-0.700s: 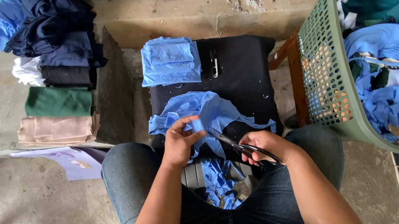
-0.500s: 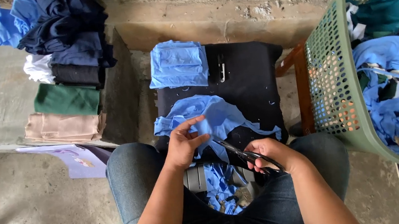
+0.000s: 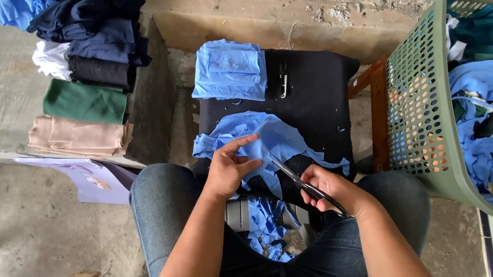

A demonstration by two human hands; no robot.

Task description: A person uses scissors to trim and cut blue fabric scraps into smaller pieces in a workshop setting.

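Shifted toward 3 o'clock, left hand (image 3: 228, 171) pinches blue cloth (image 3: 272, 138); right hand (image 3: 329, 190) grips scissors (image 3: 303, 185), blades could nick nearby fingers

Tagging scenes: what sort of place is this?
Probably an informal garment workshop: bare concrete floor, folded cloth stack, green basket of fabric, right hand cutting blue cloth with scissors.

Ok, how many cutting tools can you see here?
2: scissors in the right hand, cutting blue cloth; a small snipper on the black stool. Others may be hidden.
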